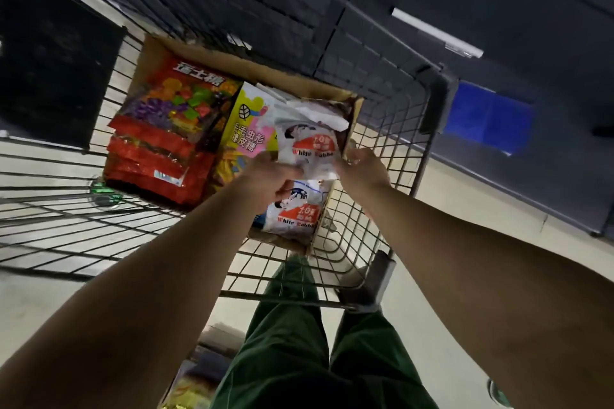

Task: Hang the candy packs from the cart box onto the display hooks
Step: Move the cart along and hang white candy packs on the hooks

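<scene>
**Both hands on a White Rabbit pack over the cart box**

Head view looks down into a wire cart (382, 143). A cardboard box (156, 53) sits in the cart basket, toward its right side, open on top.

Left hand (269, 176) and right hand (362, 166) both reach into the right end of the box. They grip one white candy pack (309, 146) printed "White Rabbit": left hand's fingers curl round its lower left edge, right hand pinches its lower right edge. The pack is tilted and lifted above the others in the box; whether it still touches those below cannot be told. Top of the pack is crumpled and blurred.

A second White Rabbit pack (295, 212) lies under the hands at the near right corner of the box, face up, partly covered by the left hand.

Middle of the box: a yellow candy pack (242, 129) with a leaf logo and pink lettering, standing on edge between the white packs and the red ones, touching both.

Left end of the box: a stack of red candy packs (159, 149), top one showing coloured sweets and white characters. They fill that end from far edge to near edge.

Below the cart's near edge, the person's green trousers (289, 342). Beyond the far right corner of the cart, a blue panel (488, 116) on a dark fixture. Pale floor (448, 196) on the right. Display hooks are not identifiable here.
</scene>
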